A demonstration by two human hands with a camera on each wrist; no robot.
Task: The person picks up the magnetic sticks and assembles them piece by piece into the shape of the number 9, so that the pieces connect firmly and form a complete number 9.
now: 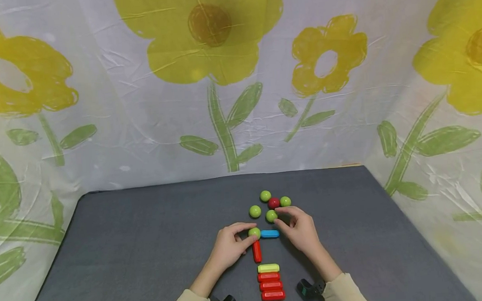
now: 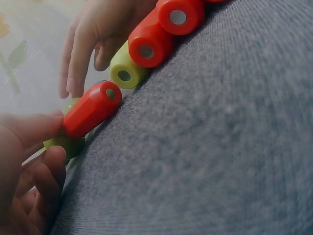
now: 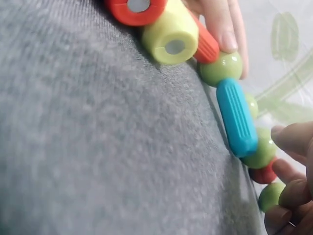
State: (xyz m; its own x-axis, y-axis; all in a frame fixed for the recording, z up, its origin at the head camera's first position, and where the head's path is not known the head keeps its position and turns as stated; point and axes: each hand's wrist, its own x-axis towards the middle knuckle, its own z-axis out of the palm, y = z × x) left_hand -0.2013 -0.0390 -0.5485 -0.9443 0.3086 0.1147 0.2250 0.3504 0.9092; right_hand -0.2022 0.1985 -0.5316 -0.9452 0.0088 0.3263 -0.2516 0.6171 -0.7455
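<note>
My left hand (image 1: 228,246) pinches a glossy green ball (image 1: 254,233) between thumb and forefinger. A blue ribbed magnetic rod (image 1: 270,234) reaches right from that ball, and a red rod (image 1: 257,251) runs from it toward me; both touch it. In the left wrist view the red rod (image 2: 94,109) shows a round metal disc in its near end. Just beyond the blue rod, my right hand (image 1: 302,230) has thumb and forefinger at either side of another green ball (image 1: 271,216). The right wrist view shows these fingertips at the ball's (image 3: 260,148) edge.
Behind the right hand's ball lie a dark red ball (image 1: 273,203) and several green balls (image 1: 255,211). Nearer me, a yellow-green rod (image 1: 268,268) and several red rods (image 1: 271,286) lie side by side. The grey table (image 1: 147,248) meets a flowered cloth (image 1: 150,160) behind.
</note>
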